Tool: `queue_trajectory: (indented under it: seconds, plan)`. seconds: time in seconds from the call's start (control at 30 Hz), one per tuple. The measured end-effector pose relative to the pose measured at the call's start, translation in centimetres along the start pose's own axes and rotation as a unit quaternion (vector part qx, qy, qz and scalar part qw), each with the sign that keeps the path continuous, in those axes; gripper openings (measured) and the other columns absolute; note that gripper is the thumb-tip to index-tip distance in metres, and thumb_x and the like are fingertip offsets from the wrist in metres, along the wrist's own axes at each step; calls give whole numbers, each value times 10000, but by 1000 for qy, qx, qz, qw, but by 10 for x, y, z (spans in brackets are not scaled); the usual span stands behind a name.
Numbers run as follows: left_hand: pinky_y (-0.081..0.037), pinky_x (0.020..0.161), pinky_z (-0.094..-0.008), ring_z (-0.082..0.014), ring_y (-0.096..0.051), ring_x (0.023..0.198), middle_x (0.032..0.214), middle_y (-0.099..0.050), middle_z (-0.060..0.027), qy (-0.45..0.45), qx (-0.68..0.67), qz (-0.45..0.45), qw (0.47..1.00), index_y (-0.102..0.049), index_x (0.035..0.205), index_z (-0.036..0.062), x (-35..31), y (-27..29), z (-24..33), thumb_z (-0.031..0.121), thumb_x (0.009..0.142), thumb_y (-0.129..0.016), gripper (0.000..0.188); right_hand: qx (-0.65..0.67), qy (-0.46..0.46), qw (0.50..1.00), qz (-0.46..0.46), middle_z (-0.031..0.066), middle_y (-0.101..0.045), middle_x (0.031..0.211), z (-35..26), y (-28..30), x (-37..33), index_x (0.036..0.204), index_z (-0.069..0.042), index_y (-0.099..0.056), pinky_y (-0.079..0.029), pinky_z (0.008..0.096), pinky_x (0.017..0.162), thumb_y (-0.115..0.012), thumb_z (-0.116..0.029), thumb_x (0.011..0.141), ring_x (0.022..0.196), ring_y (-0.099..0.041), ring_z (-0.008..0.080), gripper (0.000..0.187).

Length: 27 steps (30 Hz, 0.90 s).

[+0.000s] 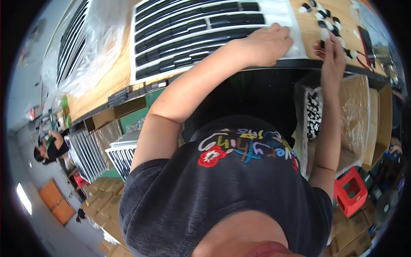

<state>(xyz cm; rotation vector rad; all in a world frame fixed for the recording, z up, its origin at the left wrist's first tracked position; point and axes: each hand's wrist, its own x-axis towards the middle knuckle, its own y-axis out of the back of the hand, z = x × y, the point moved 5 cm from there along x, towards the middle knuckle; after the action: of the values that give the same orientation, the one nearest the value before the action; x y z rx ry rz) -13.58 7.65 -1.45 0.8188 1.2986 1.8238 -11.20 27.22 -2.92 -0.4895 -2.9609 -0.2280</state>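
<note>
A white tray (283, 10) lies on the wooden workbench, with rows of glossy black cylindrical pieces (171, 53) set in its grooves. My left hand (272, 45) is over the tray's near right part, fingers curled; whatever they hold, if anything, is hidden. Right of the tray, my right hand (333, 58) is among small black-and-white capped parts (321, 15) scattered on the bench. Its fingers are pinched together at one such part, whose white end shows at the fingertips.
Another tray of black pieces (72, 43) in clear plastic stands at the left. Below the bench, a lined carton (361, 120) holds many black-and-white parts. A red stool (351, 192) stands at the right. A black-and-red tool (365, 43) lies at the bench's right end. Another person (55, 145) is far left.
</note>
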Motion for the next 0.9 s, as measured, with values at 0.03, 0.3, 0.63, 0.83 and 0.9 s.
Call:
queue_trajectory:
  seconds: [0.03,0.3,0.63,0.83,0.9]
  plan:
    - [-515,923,-400,-338,-536,1130,1188,-566,-158,1,8,4,1000,-633,1092,1,0,2,-1,10,737,-696,361,-7,6,1000,-8,71,-664,992,-12,-4,-9,1207,-14,-603,-516,235,766,-519,-210,1052,854,-630,103,264]
    - [-522,854,-382,-281,-644,955,1043,-637,-172,126,-243,153,950,-595,1112,-25,-15,27,-20,24,869,-670,259,97,-15,995,-13,77,-659,995,-38,-17,-50,1150,17,-579,-515,235,738,-610,-110,989,831,-644,117,207]
    - [-553,948,-333,-199,-676,961,1065,-665,-125,111,-777,229,576,-549,1175,-39,-54,2,-3,47,985,-583,212,83,-44,993,-67,66,-669,948,-64,-31,-69,1173,24,-615,-510,211,696,-666,-50,936,785,-652,101,253]
    - [-577,886,-334,-183,-680,944,1033,-649,-133,111,-764,198,604,-495,1143,-21,-60,-1,17,15,987,-561,173,37,-55,990,-125,52,-699,909,-73,-38,-77,1132,22,-661,-508,207,705,-694,-20,899,787,-646,80,240]
    - [-573,826,-313,-213,-693,900,998,-648,-141,119,-749,171,628,-468,1114,-19,-63,-3,25,50,997,-563,166,42,-57,984,-162,43,-701,906,-75,-42,-81,1139,18,-663,-507,202,712,-690,-14,899,795,-647,77,244]
